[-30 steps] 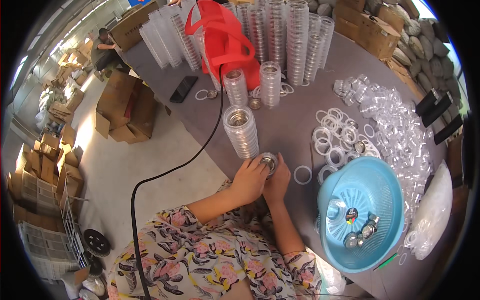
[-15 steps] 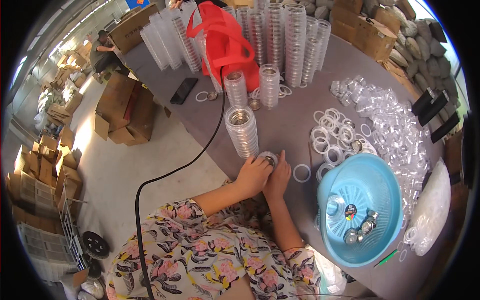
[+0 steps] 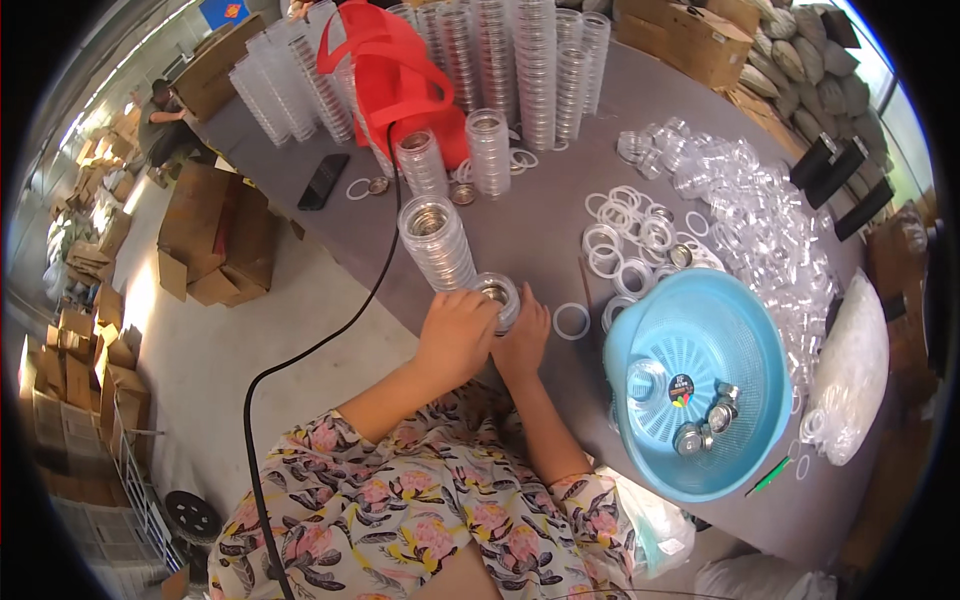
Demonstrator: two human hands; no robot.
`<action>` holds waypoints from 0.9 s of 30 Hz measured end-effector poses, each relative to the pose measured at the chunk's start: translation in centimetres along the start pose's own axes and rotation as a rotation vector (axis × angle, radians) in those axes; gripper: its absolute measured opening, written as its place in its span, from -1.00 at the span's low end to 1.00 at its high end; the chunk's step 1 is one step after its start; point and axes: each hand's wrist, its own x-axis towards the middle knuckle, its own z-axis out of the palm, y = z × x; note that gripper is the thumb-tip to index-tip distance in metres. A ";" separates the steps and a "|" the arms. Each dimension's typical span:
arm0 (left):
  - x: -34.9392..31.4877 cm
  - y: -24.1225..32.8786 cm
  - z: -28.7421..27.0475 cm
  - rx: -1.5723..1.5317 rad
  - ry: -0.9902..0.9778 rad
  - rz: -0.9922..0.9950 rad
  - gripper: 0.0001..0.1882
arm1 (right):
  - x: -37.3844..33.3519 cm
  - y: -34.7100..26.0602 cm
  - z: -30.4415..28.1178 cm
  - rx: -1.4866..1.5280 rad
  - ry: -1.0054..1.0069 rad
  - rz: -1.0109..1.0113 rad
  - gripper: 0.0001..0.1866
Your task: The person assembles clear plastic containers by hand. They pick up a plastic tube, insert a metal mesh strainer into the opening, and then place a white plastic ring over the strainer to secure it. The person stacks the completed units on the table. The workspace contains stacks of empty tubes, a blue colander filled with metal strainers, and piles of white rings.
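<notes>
Between my hands, near the table's front edge, is a round clear plastic jar (image 3: 499, 291) with silvery metal showing inside it. My left hand (image 3: 455, 333) is closed at the jar's left side, its fingertips at the rim. Around the right side curls my right hand (image 3: 523, 340), its fingers against the jar's wall. Just beyond my left hand stands a leaning stack of clear jars (image 3: 440, 250) with metal inside. Right of my right hand lies a white plastic ring (image 3: 572, 321), which neither hand touches. My palms' inner sides are hidden.
A blue plastic basket (image 3: 625, 345) holds several metal pieces. Behind it are loose white rings (image 3: 620, 215) and a heap of clear plastic parts (image 3: 770, 220). Tall jar stacks (image 3: 495, 60) and a red bag (image 3: 385, 80) stand at the back. A black cable (image 3: 345, 330) crosses the left side.
The whole scene has shifted left and slightly up in the picture. The jar's opening shows more between my hands, and my left fingers have drawn toward its left rim.
</notes>
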 end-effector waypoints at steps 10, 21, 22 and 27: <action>4.4 -5.3 -9.0 0.211 0.117 0.066 -0.75 | 0.1 -0.4 -0.5 -0.085 -0.062 -0.057 -0.11; 7.2 4.2 -5.2 -0.177 -0.115 0.517 -0.64 | -0.6 0.2 -0.5 -0.127 0.004 -0.055 -0.23; 8.1 5.7 -3.9 -0.259 -0.197 0.596 -0.63 | -0.5 0.4 -0.7 -0.138 0.022 -0.057 -0.28; 10.9 13.9 3.5 -0.492 -0.762 0.819 -0.55 | -0.2 -0.1 0.3 -0.134 0.067 -0.124 -0.47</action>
